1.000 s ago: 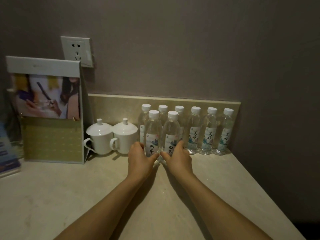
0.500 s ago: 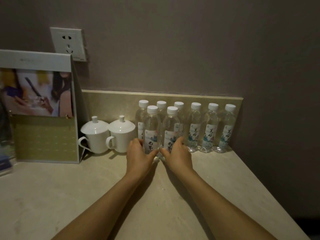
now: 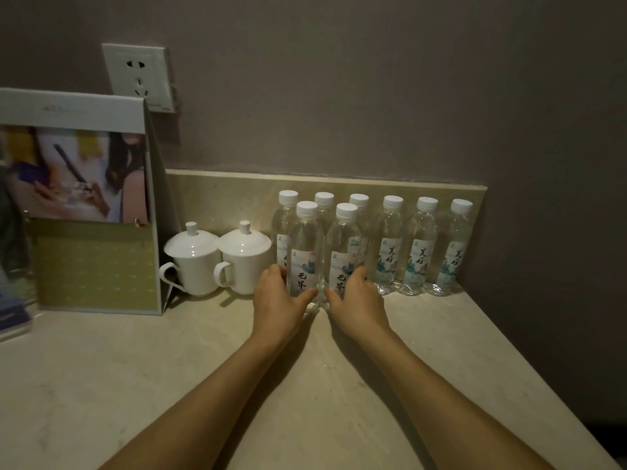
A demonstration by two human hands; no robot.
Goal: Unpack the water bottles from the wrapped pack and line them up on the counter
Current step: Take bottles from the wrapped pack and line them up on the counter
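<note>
Several clear water bottles with white caps stand upright on the beige counter (image 3: 203, 368). A back row (image 3: 392, 245) runs along the low backsplash. Two more stand in front of it: the front left bottle (image 3: 305, 245) and the front right bottle (image 3: 344, 249). My left hand (image 3: 276, 296) wraps the base of the front left bottle. My right hand (image 3: 358, 298) wraps the base of the front right bottle. Both bottles rest on the counter, side by side and touching. No wrapped pack is in view.
Two white lidded cups (image 3: 217, 259) stand just left of the bottles. A standing card holder (image 3: 81, 205) leans at the far left under a wall socket (image 3: 139, 76). The counter ends at a wall on the right.
My hands and the two front bottles stay in nearly the same place. The view has shifted slightly.
</note>
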